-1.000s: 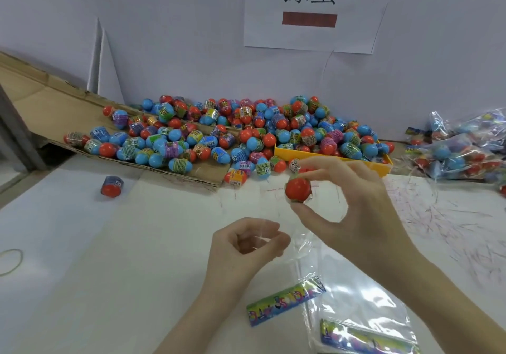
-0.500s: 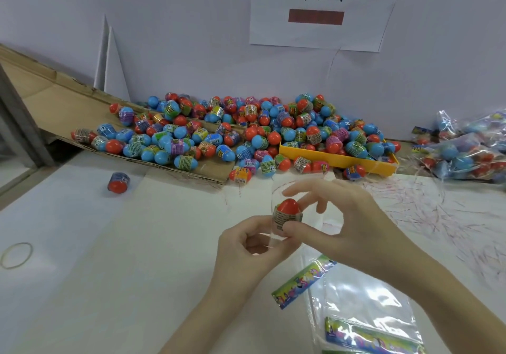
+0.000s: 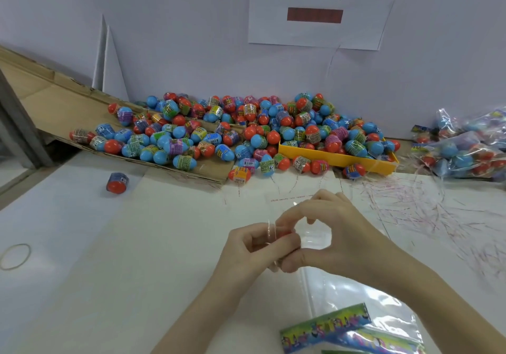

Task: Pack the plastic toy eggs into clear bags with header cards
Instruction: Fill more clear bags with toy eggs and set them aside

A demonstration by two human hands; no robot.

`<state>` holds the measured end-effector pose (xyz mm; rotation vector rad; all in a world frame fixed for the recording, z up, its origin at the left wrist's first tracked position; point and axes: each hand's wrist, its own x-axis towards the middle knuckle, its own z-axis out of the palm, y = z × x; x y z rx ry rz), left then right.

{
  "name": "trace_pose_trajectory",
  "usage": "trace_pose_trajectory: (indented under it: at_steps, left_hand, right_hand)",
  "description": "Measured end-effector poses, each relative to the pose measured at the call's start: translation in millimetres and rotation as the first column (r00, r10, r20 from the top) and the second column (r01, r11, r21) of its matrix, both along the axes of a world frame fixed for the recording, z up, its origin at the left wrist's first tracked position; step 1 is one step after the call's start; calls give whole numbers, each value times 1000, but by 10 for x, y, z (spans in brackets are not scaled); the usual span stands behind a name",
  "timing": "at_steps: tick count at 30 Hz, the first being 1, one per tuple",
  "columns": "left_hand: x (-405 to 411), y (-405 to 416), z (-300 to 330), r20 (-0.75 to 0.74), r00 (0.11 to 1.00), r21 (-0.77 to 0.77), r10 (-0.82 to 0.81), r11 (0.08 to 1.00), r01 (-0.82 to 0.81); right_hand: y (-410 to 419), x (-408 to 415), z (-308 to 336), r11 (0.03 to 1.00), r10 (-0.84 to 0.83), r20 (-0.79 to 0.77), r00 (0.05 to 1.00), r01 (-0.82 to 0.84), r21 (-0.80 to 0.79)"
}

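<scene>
My left hand and my right hand meet over the white table, both pinching a clear bag whose open mouth stands up between them. A toy egg shows only as a sliver of red between my fingers, pushed down into the bag by my right hand. A big heap of red and blue toy eggs lies at the back against the wall. Colourful header cards on clear bags lie at the lower right.
A yellow tray holds eggs at the back right. Filled bags pile at the far right. A lone egg and a rubber band lie on the left. Cardboard slopes at the back left. Thin plastic strips litter the right.
My right hand brought the red egg down from mid-air into the bag that my left hand holds. Both hands have come together and the egg is now mostly hidden.
</scene>
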<state>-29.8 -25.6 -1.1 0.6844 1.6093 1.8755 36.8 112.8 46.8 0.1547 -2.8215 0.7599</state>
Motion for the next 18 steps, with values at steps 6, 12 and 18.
trace_pose_trajectory:
  at_steps: [6,12,18]
  left_hand:
    - [-4,-19,13,187,973,27,-134,991,131]
    - [-14,-9,-42,192,972,-23,-135,990,142]
    - [-27,33,-71,333,942,40,-28,999,16]
  right_hand:
    - [-28,-4,-80,993,-105,-128,986,97,-64]
    - [-45,-25,-101,992,-106,-153,982,93,-89]
    - [487,-501,9,791,-502,-408,763,214,-573]
